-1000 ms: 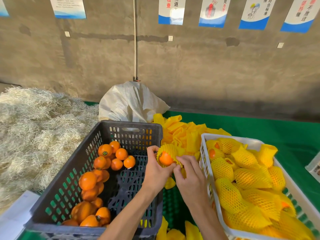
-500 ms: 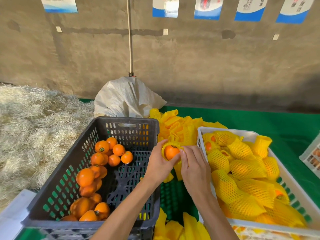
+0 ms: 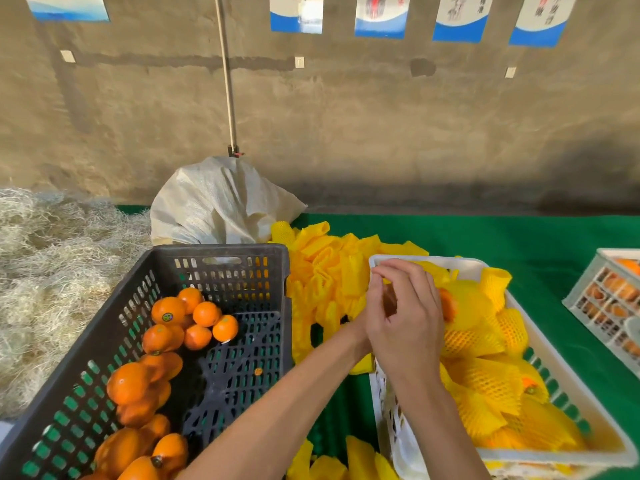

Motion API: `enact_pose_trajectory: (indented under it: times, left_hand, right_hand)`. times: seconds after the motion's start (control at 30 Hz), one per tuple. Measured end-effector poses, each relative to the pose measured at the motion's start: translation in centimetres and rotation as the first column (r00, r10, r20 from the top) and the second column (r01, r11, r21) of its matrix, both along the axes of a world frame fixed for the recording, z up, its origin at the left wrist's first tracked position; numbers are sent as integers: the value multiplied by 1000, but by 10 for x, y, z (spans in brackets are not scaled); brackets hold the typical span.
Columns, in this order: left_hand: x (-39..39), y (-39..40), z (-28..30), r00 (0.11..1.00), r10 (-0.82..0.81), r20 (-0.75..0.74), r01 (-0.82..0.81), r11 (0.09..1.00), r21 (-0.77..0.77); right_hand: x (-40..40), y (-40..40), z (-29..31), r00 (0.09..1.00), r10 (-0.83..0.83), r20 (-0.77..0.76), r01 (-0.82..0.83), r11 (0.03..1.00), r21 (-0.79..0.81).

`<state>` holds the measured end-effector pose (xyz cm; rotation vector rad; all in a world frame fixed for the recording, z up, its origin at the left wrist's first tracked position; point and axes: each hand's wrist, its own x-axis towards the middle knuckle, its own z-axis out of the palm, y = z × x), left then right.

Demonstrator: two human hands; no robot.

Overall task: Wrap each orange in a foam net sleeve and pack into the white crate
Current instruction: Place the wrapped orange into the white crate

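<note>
My right hand (image 3: 407,327) and my left hand (image 3: 361,330) are pressed together over the far left corner of the white crate (image 3: 381,403). Both close on one orange (image 3: 389,300), of which only a dark sliver shows between the fingers. Its foam sleeve is hidden, and my right hand covers most of my left hand. The white crate holds several oranges in yellow foam net sleeves (image 3: 491,379). Bare oranges (image 3: 194,320) lie in the dark plastic crate (image 3: 221,252) on the left. A pile of empty yellow sleeves (image 3: 325,268) lies between the two crates.
A white sack (image 3: 214,202) stands behind the dark crate, and straw (image 3: 52,278) is heaped at the left. A second white crate (image 3: 609,303) with oranges sits at the right edge on the green cloth (image 3: 502,233). More sleeves (image 3: 346,462) lie near me.
Both hands have carried the orange to the right, from above the gap between the crates to over the white crate's corner. The view has shifted right.
</note>
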<state>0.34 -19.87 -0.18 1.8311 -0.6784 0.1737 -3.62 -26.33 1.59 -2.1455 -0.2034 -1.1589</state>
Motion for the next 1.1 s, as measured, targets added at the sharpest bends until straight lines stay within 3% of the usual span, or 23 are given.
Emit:
enact_pose_trajectory:
  times: [0.03, 0.07, 0.1, 0.2, 0.3, 0.37, 0.43, 0.53, 0.67, 0.77, 0.83, 0.93, 1.03, 1.1]
  left_hand:
    - [6, 3, -1, 999, 33, -5, -33, 995, 99]
    - [13, 8, -3, 997, 75, -12, -73, 990, 118]
    - [22, 16, -7, 989, 90, -115, -83, 994, 69]
    - [58, 57, -27, 914, 376, -150, -368, 926, 80]
    - [86, 109, -43, 805, 589, -68, -591, 806, -17]
    - [109, 141, -55, 739, 665, -103, -673, 737, -65]
    - [131, 172, -78, 658, 726, -198, -733, 678, 49]
    - [152, 218, -124, 588, 768, -254, -632, 632, 448]
    - [159, 256, -170, 637, 735, -235, -256, 489, 834]
    - [162, 269, -192, 688, 702, -181, -75, 318, 945]
    - [164, 275, -200, 717, 681, -150, -61, 276, 959]
    - [165, 277, -198, 732, 668, -135, -107, 307, 946]
    - [159, 269, -183, 718, 679, -152, -197, 407, 892]
    - [154, 257, -164, 707, 692, -145, -313, 490, 814]
  right_hand:
    - [6, 4, -1, 1000, -28, -6, 28, 999, 41]
    - [14, 8, -5, 998, -64, -22, 65, 996, 61]
    - [23, 10, -12, 995, -81, -63, 84, 995, 60]
    - [60, 16, -43, 949, 6, -315, 11, 999, 54]
    - [106, 28, -78, 829, 0, -559, -49, 996, -72]
    - [136, 41, -99, 737, 10, -676, -119, 986, -115]
    - [163, 52, -119, 637, 32, -771, -170, 980, -99]
    - [197, 61, -144, 501, 39, -865, -217, 973, -81]
    - [225, 67, -169, 396, 62, -916, -243, 969, -40]
    - [228, 68, -180, 414, 99, -905, -233, 973, 0]
    - [224, 69, -181, 452, 111, -885, -197, 980, 23]
    - [216, 70, -172, 548, 107, -829, -112, 992, 54]
    - [208, 69, -156, 653, 97, -751, -93, 995, 48]
    - [201, 67, -141, 661, 98, -744, -103, 994, 39]
